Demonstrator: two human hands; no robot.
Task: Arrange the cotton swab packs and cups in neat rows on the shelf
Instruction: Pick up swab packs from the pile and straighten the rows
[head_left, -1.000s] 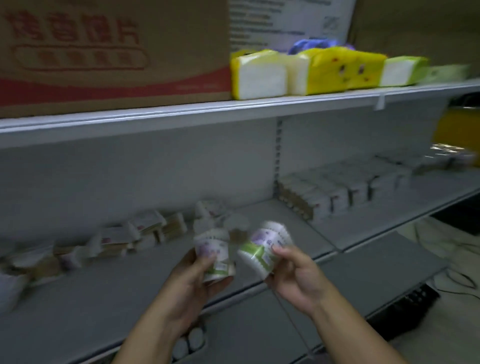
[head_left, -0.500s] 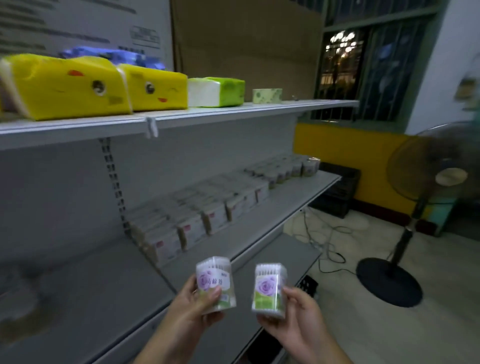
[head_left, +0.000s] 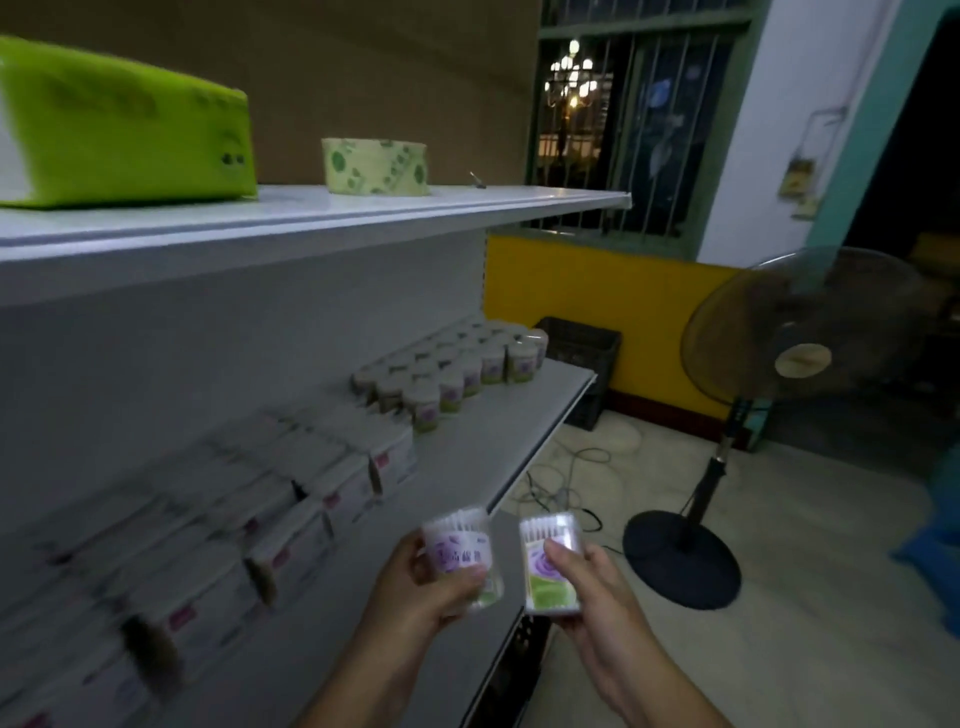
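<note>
Cotton swab cups (head_left: 457, 369) stand in tidy rows at the far right end of the middle shelf (head_left: 498, 431), with purple and green labels on their sides. Left of them and nearer, flat cotton swab packs (head_left: 234, 519) lie in rows on the same shelf; they are blurred, so their print cannot be read. Two more cups are in the air, in front of the near edge of this shelf. The left grip (head_left: 415, 587) holds the left cup (head_left: 462, 551), with the fingers curled around its side and the thumb across its label. The right grip (head_left: 597, 597) holds the right cup (head_left: 548, 592) in the same manner, the thumb pressing on the purple label. Both cups are about upright, just beside each other but apart, and white swab tips show through their clear tops. On the upper shelf (head_left: 311, 218) rest a green tissue pack (head_left: 119, 135) and a pale roll with green marks (head_left: 374, 166). To the right, on the floor, stands a pedestal fan (head_left: 800, 358), and farther a black crate (head_left: 582, 348) sits against a yellow wall (head_left: 597, 291). Loose cables (head_left: 561, 478) lie between the shelf and the fan.
</note>
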